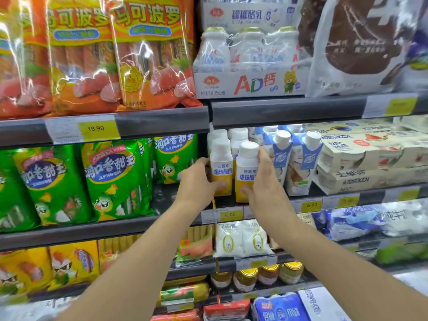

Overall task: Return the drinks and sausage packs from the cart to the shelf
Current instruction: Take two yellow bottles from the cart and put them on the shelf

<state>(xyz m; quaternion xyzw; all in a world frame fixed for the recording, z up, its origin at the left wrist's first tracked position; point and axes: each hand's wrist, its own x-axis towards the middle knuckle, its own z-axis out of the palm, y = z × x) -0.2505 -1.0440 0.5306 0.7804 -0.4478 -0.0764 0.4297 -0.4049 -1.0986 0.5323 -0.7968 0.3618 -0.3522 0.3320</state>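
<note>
Two white-and-yellow drink bottles stand at the front of the middle shelf (162, 224). My left hand (196, 181) grips the left bottle (221, 163) around its lower half. My right hand (264, 181) holds the right bottle (246, 165) from its right side, fingers reaching up to the cap. More white bottles of the same kind stand behind them. Green sausage packs (113, 179) fill the same shelf to the left, and orange sausage packs (148, 54) hang on the shelf above. The cart is out of view.
Blue-and-white drink cartons (301, 163) stand just right of the bottles, then stacked cream boxes (370, 158). A multipack of small white bottles (250, 63) sits on the upper shelf. Lower shelves hold yellow sausage packs (71, 265), white pouches (243, 242) and jars (247, 279).
</note>
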